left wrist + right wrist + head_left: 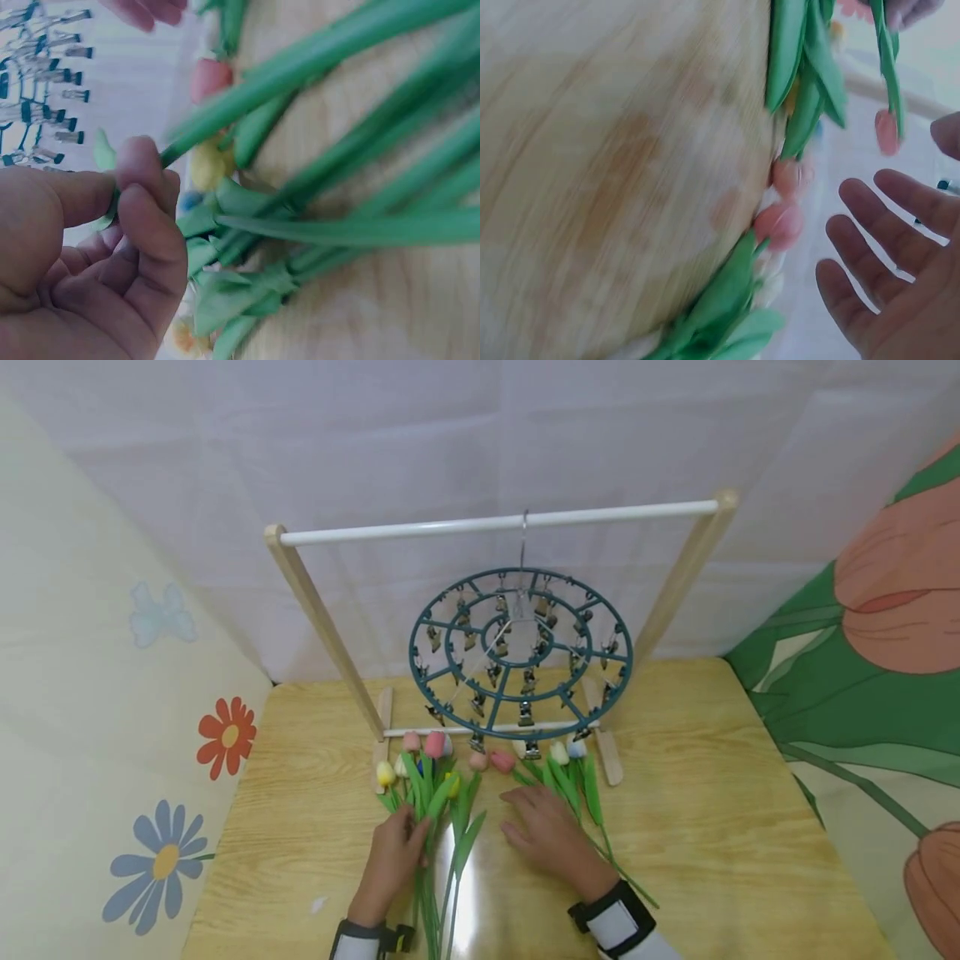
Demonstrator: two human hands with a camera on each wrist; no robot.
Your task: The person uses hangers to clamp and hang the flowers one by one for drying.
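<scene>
Two black straps (367, 932) circle my wrists, nearest to me, above the wood-grained table (697, 793). A small white scrap (318, 904) lies to the left. My left hand (393, 847) pinches the green stem of a pink tulip (435, 744) between thumb and fingers, its head pointing away from me and raised over the others. My right hand (551, 835) hovers with its fingers extended and spread, beside the right-hand bunch.

Under and around my left hand lie more tulips, among them a yellow tulip (385, 774) and a peach tulip (412, 741), their stems running back toward me. Between my hands, a second peach tulip (478, 761) sits just beside a deep pink one (503, 761). Beyond my right fingers are a white tulip (559, 752) and a pale blue one (577, 748), close together.

Past the blooms stands a wooden rack (322, 622) with a white top bar (420, 529). From it hangs a round dark green hanger (498, 697) carrying many metal clips (527, 713). White cloth (375, 443) covers the back, creased in places.
</scene>
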